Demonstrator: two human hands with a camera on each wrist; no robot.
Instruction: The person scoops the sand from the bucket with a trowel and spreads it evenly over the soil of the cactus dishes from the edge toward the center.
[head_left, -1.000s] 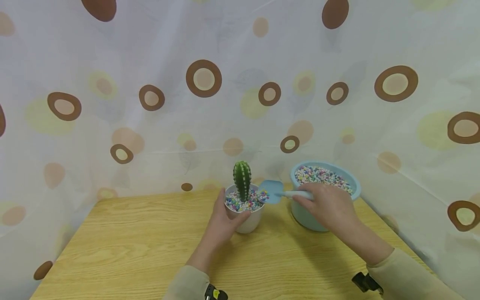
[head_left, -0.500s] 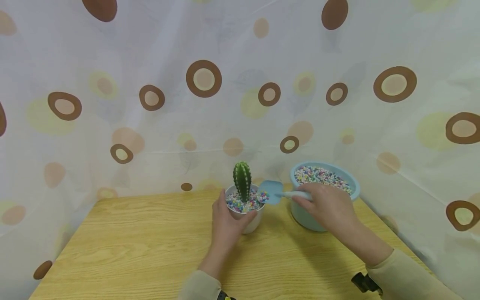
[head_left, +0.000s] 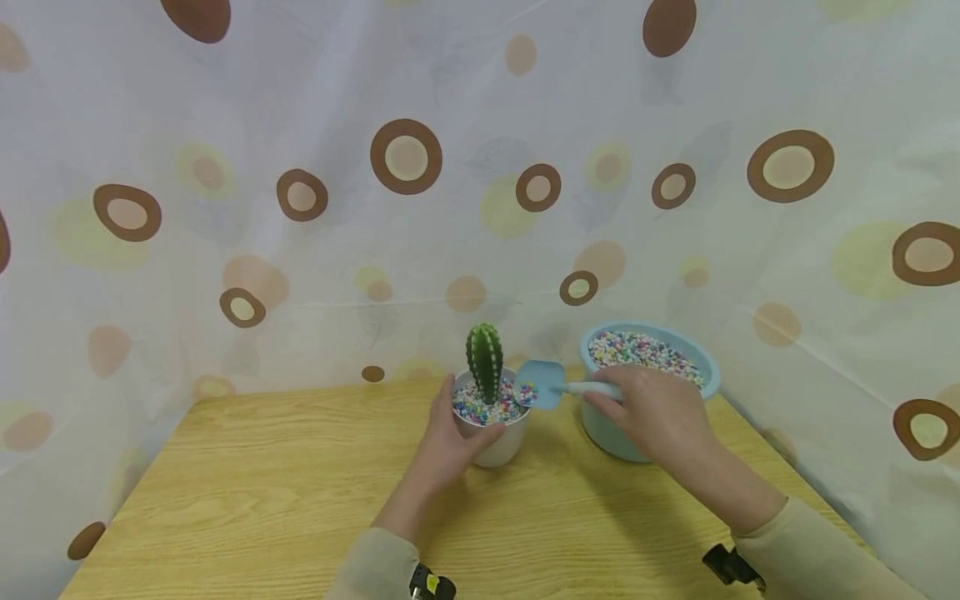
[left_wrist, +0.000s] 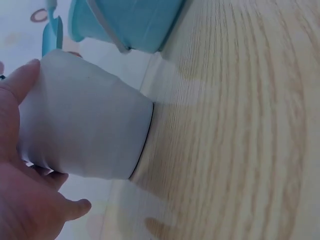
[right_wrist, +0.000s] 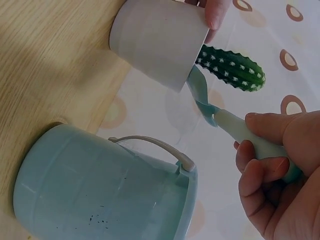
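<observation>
A green cactus (head_left: 484,363) stands upright in a white flower pot (head_left: 498,450) filled with small coloured pebbles (head_left: 480,410). My left hand (head_left: 444,442) grips this pot from its left side. In the left wrist view the thumb lies near the rim and other fingers go behind the wall (left_wrist: 90,115). My right hand (head_left: 663,408) holds a light blue toy shovel (head_left: 546,385) by its pale handle (right_wrist: 237,129). The shovel's tip is at the pot's right rim, with some pebbles on the blade.
A light blue bucket (head_left: 618,435) full of coloured pebbles stands at the right, behind my right hand. Its handle (right_wrist: 157,143) hangs down on the side. Under everything is a wooden table (head_left: 285,483), with a spotted curtain (head_left: 330,250) behind.
My left hand shifted slightly around the pot to the right, then back left, still on the pot. The right hand and shovel look almost unmoved.
</observation>
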